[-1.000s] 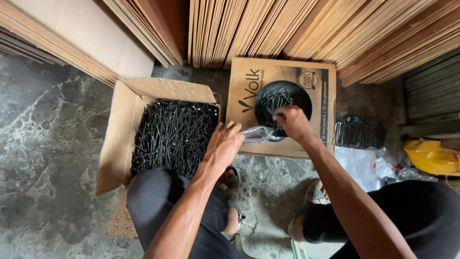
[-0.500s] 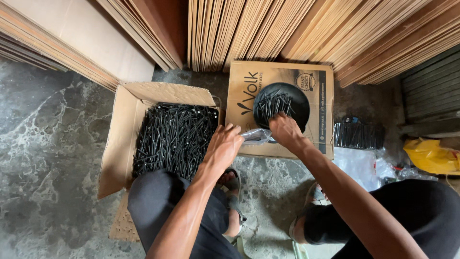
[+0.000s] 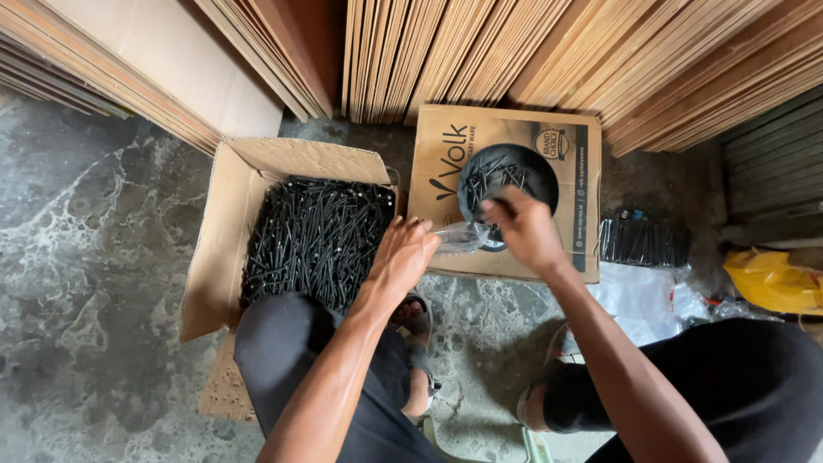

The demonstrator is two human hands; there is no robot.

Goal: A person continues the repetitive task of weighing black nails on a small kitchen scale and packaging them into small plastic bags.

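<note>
- Head view: the left hand [image 3: 410, 254] and the right hand [image 3: 525, 230] both hold a clear plastic bag [image 3: 461, 236], near the black bowl [image 3: 506, 184] with some nails.
- The open box [image 3: 257, 184] on the left looks mostly full of nails [image 3: 313, 240]; filled bags [image 3: 643, 242] lie right.

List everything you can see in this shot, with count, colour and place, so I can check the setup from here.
Open cardboard box: one, brown, on the floor at left.
Screws: too many to count, black, filling the open box.
Flat carton: one, brown with dark print, leaning at centre.
Round dish: one, black, on the carton, holding a few black screws.
Clear plastic bag: one, transparent, between the hands.
Packed bags of screws: a small pile, black, right of the carton.
Yellow bag: one, far right.
Wood sheets: many, tan, stacked on edge behind.
Floor: grey, mottled.
Left hand: holds the bag.
Right hand: at the bag's mouth.
</note>
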